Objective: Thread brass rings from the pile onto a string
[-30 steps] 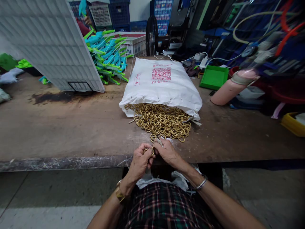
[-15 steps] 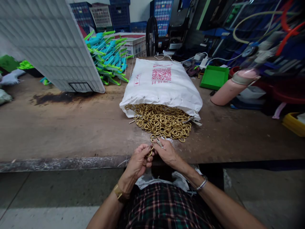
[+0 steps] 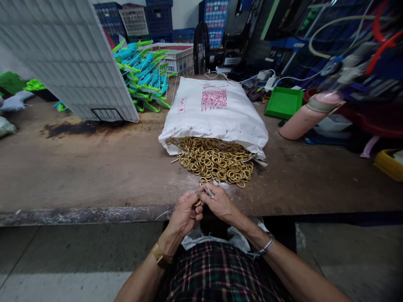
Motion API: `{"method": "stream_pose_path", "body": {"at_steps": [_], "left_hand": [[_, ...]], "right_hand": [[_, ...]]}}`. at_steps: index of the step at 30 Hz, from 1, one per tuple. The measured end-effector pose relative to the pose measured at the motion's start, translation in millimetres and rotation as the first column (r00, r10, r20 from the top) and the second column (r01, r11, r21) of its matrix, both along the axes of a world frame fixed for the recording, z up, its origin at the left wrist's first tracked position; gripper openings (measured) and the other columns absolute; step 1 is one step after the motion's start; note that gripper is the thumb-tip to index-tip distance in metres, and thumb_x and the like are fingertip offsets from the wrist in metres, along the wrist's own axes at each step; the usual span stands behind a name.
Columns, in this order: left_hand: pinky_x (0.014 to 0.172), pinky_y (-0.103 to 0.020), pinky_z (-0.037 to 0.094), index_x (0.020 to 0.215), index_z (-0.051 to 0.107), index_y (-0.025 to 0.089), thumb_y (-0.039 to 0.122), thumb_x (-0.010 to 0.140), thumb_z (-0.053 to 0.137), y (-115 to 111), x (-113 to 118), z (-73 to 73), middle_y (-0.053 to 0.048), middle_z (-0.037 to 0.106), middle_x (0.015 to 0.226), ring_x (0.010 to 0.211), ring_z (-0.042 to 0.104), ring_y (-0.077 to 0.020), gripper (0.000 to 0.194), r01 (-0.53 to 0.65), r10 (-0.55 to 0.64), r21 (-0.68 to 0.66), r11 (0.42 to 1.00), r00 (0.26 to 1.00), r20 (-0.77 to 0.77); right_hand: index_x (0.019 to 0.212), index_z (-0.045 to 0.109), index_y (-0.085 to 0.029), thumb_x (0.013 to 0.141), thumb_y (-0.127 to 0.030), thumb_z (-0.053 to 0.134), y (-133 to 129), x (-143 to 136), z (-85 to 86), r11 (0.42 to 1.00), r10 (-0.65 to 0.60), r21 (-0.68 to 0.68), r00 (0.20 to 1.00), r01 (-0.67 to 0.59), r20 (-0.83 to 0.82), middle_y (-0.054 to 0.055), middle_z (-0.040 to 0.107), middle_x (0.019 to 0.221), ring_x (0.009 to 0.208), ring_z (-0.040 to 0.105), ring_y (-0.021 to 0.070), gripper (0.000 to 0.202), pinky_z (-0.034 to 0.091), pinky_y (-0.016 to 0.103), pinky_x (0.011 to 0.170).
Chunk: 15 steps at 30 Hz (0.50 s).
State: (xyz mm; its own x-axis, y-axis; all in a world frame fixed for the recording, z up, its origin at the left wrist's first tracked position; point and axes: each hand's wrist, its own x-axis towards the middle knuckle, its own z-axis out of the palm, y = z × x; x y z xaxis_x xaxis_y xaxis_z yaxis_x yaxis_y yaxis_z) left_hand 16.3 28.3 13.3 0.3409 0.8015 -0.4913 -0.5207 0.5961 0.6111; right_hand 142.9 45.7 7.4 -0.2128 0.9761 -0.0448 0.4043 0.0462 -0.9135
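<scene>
Dozens of brass rings (image 3: 217,163) lie loose on the bench (image 3: 94,176), spilling from the mouth of a white sack (image 3: 217,119), and from where I stand that heap looks like nearly all of the work left. One ring (image 3: 197,203) is in hand, down at the bench's near edge: the person's left hand (image 3: 185,212) has its fingers curled around it, and a lower glint of brass suggests there may be a second. The right hand (image 3: 220,203) pinches a small metal tool (image 3: 208,192) between thumb and fingers, its thumb side touching the left fingertips. I'd judge the handling of this ring to be midway, since both hands are closed in on it; whether any ring in the heap has already been worked, I cannot tell.

Compared with a second ago, the ring shows less, turned and tucked further behind the fingers, and the tool has tipped over so that more of its length is seen along the right hand. The heap and the sack look unchanged. Over by the teal and green clips (image 3: 147,79), behind the grey panel (image 3: 72,63), another person's hand was visible then; now it is out of sight.
</scene>
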Motion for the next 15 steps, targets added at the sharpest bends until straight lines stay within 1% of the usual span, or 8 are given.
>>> {"method": "stream_pose_path", "body": {"at_steps": [8,12,15], "left_hand": [[0.034,-0.011,0.021,0.073,0.042,0.016,0.039,0.062,0.071,1.0,-0.7,-3.8,0.005,0.046,0.059,0.039,0.036,-0.0006,0.039,-0.001,0.001,0.011,1.0,1.0,-0.001],[0.034,-0.012,0.022,0.073,0.043,0.016,0.038,0.064,0.07,1.3,-0.5,-2.9,0.005,0.048,0.06,0.039,0.036,-0.0007,0.037,-0.002,0.002,0.013,1.0,1.0,-0.005],[0.034,-0.012,0.022,0.073,0.043,0.015,0.038,0.064,0.07,1.0,-0.6,-1.5,0.004,0.049,0.06,0.039,0.036,-0.0006,0.036,0.004,-0.004,0.018,1.0,1.0,0.001]], "right_hand": [[0.068,0.053,-0.018,0.081,-0.034,0.044,1.3,-0.8,-3.1,0.999,-0.001,-0.039,0.999,-0.001,-0.047,-0.003,0.052,0.06,0.057,0.043,0.0101,0.022,0.033,0.022,0.055],[0.067,0.051,-0.018,0.082,-0.034,0.042,1.3,0.2,-4.4,0.999,-0.003,-0.038,0.997,0.001,-0.071,-0.003,0.051,0.061,0.058,0.043,0.0103,0.023,0.034,0.023,0.056],[0.064,0.049,-0.018,0.081,-0.034,0.041,2.9,0.5,-6.1,0.999,-0.027,-0.041,0.997,0.024,-0.074,-0.002,0.05,0.06,0.057,0.044,0.0108,0.025,0.034,0.023,0.057]]}}
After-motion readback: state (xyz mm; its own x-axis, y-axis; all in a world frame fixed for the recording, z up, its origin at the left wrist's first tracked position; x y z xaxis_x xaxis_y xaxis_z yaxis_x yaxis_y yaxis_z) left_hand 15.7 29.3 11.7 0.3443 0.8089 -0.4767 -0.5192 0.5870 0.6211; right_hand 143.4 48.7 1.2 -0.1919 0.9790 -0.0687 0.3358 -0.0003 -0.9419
